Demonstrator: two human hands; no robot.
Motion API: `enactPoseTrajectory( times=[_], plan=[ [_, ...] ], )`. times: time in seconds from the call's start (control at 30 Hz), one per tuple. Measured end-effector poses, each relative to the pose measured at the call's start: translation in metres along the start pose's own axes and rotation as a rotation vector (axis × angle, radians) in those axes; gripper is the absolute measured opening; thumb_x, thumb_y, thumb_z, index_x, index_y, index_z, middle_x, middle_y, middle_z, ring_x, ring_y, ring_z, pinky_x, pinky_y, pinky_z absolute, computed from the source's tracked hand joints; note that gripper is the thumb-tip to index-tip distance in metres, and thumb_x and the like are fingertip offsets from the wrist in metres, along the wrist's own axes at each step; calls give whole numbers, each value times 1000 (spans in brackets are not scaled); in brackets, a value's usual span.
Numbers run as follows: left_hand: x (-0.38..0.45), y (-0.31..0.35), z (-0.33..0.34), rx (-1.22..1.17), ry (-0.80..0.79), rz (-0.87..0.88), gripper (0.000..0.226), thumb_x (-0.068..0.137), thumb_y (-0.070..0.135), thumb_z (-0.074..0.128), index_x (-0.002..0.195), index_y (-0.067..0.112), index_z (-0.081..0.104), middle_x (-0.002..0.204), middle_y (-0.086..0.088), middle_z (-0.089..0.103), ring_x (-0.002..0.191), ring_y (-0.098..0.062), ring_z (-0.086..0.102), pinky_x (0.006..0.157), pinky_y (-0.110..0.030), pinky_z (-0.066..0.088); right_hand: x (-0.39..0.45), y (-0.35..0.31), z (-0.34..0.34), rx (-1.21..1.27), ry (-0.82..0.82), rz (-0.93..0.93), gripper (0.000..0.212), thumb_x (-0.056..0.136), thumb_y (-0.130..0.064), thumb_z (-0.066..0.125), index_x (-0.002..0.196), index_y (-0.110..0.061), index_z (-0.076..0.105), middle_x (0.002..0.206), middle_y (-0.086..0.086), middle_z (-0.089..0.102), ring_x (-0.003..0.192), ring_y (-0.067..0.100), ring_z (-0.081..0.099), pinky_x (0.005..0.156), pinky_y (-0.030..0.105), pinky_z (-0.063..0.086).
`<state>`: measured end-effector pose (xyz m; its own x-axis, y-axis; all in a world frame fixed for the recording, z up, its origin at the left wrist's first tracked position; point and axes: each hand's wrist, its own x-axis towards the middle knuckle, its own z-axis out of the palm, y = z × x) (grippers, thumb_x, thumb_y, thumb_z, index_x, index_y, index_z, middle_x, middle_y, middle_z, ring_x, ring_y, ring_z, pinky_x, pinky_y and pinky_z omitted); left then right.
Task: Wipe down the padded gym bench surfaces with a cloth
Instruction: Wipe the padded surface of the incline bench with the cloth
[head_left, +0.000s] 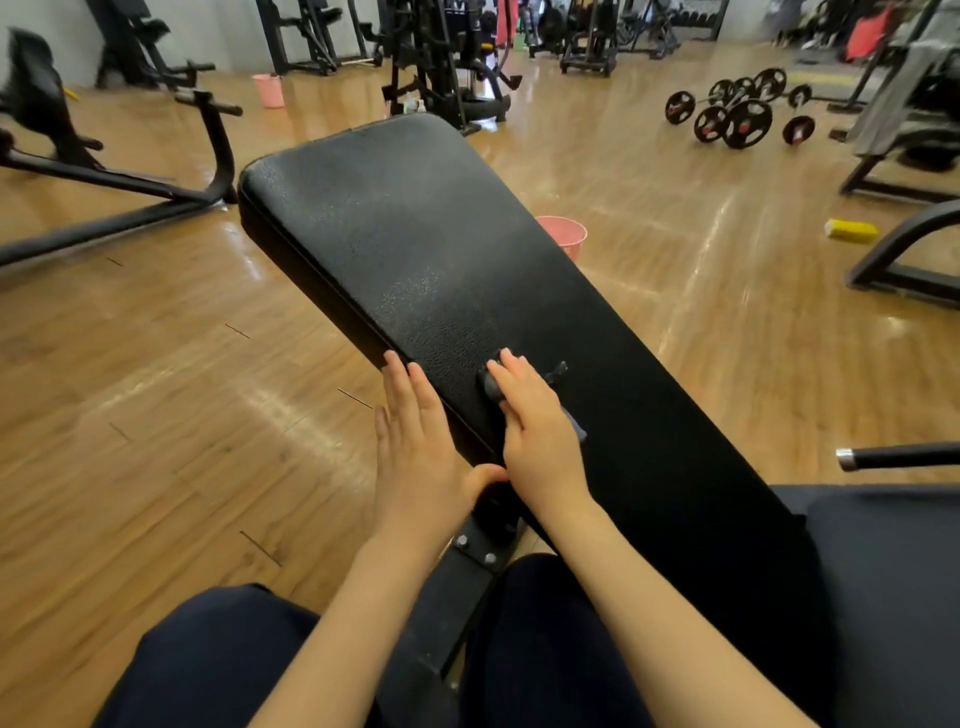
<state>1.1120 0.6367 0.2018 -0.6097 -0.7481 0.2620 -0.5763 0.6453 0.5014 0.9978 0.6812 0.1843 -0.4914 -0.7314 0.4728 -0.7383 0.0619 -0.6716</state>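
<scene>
A long black bench pad (415, 249) slopes up and away from the person. The right hand (540, 436) lies flat on top of the pad, near its lower end. Under this hand is a dark cloth (493, 387). The fingers are stretched out and press the cloth onto the pad. Bits of cloth peek out past the fingertips and on the right side of the hand.

The left hand (421, 457) is open too. It lies along the left edge of the pad with the fingers straight, and the thumb reaches toward the right hand. It holds nothing.

A second black pad (893, 571) sits at the lower right. The floor (156, 389) is shiny wood. A pink bucket (563, 236) stands behind the bench, and another pink bucket (269, 89) is farther back. Some barbells (737, 111) lie on the floor at the upper right
</scene>
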Motion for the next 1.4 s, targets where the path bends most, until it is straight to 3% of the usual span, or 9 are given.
enactPoseTrajectory(
  times=[0.2,0.37,0.5,0.67,0.77,0.87,1.0,1.2,1.4],
  plan=[
    [-4,3,8,72,-34,-51,132,74,52,73,128,9,-40,132,-7,-52,131,-18,-38,113,-35,-11,-84,68,-41,-17,72,237,48,89,11,45,130,-13,53,136,-14,39,133,9,34,107,6,19],
    [-5,7,7,46,-14,-36,135,70,50,76,132,8,-35,137,-8,-45,138,-21,-30,114,-35,-9,-124,93,-68,-28,81,417,44,92,8,44,131,-10,51,134,-13,39,135,15,35,109,21,26],
    [-15,13,11,79,-35,-12,134,69,59,71,143,-2,-23,138,-10,-43,142,-26,-24,114,-37,-8,-86,64,-63,51,107,378,41,94,5,43,132,-9,50,130,-13,41,132,8,34,97,-3,19],
    [-29,25,27,156,-68,32,128,74,62,66,136,2,-28,139,-14,-43,133,-26,-34,113,-41,-11,-45,42,-42,35,5,212,44,94,4,41,134,-12,49,138,-9,40,133,2,27,106,9,17],
    [-30,31,33,188,-64,12,123,78,63,60,137,1,-28,138,-16,-43,133,-27,-36,112,-41,-14,-65,59,-38,-11,-9,202,47,93,4,41,136,-15,46,142,-10,36,135,3,24,106,6,14],
    [-32,36,37,227,-80,-3,116,84,61,55,140,-2,-25,138,-17,-43,130,-30,-37,112,-41,-14,-108,88,-52,-18,69,320,47,93,6,42,135,-13,47,137,-15,32,132,1,25,102,0,13],
    [-31,39,40,245,-99,0,112,86,59,52,137,0,-28,136,-18,-43,129,-31,-37,112,-40,-13,-186,136,-84,-78,160,568,44,94,4,44,135,-11,48,138,-10,39,135,15,35,106,23,28],
    [-32,38,43,237,-51,19,111,85,57,57,146,-5,-14,145,-20,-34,141,-37,-23,115,-42,-7,-221,153,-101,-102,229,843,39,95,0,42,134,-5,48,142,8,45,133,22,38,105,30,31],
    [-33,42,51,177,29,6,113,82,59,59,147,-8,-5,153,-28,-18,142,-39,-20,116,-43,-5,-134,109,-70,-70,144,576,42,96,0,40,137,-8,44,145,4,39,138,16,29,108,19,17]
  ],
)
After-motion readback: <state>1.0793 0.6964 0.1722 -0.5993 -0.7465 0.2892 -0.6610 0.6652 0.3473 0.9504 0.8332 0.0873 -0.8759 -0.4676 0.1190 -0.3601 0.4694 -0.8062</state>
